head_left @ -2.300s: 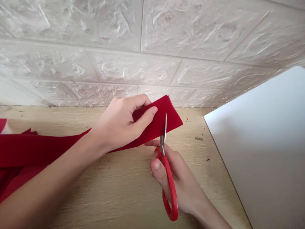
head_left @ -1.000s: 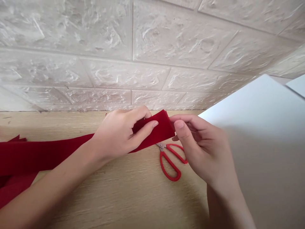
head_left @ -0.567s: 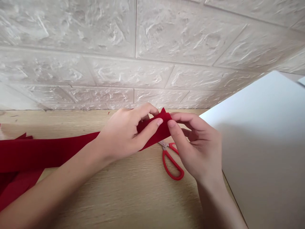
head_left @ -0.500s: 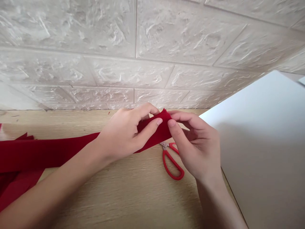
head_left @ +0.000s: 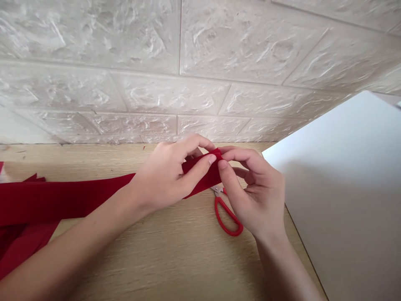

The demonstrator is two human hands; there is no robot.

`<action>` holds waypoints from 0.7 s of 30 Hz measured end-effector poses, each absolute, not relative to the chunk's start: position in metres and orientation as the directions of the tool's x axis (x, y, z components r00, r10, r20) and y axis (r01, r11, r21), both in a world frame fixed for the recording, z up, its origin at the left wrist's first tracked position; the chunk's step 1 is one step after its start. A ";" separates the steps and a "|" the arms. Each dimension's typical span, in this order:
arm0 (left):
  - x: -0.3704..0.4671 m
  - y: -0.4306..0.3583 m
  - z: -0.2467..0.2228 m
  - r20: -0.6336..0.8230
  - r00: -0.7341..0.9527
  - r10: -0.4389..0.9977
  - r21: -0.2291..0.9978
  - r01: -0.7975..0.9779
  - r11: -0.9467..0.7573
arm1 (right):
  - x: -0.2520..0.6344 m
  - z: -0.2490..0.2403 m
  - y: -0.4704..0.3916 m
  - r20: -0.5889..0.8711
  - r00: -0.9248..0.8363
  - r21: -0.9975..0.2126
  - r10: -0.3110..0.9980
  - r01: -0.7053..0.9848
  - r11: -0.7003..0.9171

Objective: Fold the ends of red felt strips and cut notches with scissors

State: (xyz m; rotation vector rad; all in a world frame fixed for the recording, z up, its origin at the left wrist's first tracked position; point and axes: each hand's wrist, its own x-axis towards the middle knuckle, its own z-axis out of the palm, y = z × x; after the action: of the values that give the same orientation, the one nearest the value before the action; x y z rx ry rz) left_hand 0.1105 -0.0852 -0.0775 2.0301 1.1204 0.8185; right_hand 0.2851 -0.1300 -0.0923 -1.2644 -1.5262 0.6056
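A long strip of dark red fabric (head_left: 78, 195) runs in from the left edge and rises to its end between my hands. My left hand (head_left: 175, 171) grips it near that end, thumb on top and fingers behind. At the very tip, my right hand (head_left: 257, 188) pinches the fabric's corner between thumb and fingers, and a small fold shows there. Scissors with red handles (head_left: 230, 221) lie on the table below the strip. Their blades are hidden under the fabric, and one handle is partly behind my right hand.
More red fabric (head_left: 31, 246) is piled at the lower left of the wooden table (head_left: 163, 259). A white panel (head_left: 344, 188) stands along the right side. Behind the table rises a pale brick-patterned wall (head_left: 150, 92). Tiny red scraps lie near it.
My right hand has shifted slightly left with the fabric's end. The tip, pointed upward before, is now folded down and lower. My left hand keeps its grip nearly in place.
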 end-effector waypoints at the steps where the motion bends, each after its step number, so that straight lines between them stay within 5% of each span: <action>1: 0.111 -0.086 -0.077 0.190 0.435 0.880 0.804 0.445 -0.394 | 0.285 -0.093 -0.130 0.388 0.064 -0.848 0.920 0.417 0.328; 21: 0.104 -0.080 -0.073 0.187 0.448 0.874 0.808 0.436 -0.396 | 0.281 -0.097 -0.131 0.345 0.094 -0.862 0.934 0.425 0.276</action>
State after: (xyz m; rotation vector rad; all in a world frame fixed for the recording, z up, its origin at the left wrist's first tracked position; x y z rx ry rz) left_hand 0.1044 -0.0804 -0.0727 2.0066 1.0941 0.8073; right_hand 0.2810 -0.1307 -0.0969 -1.3191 -1.5076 0.6156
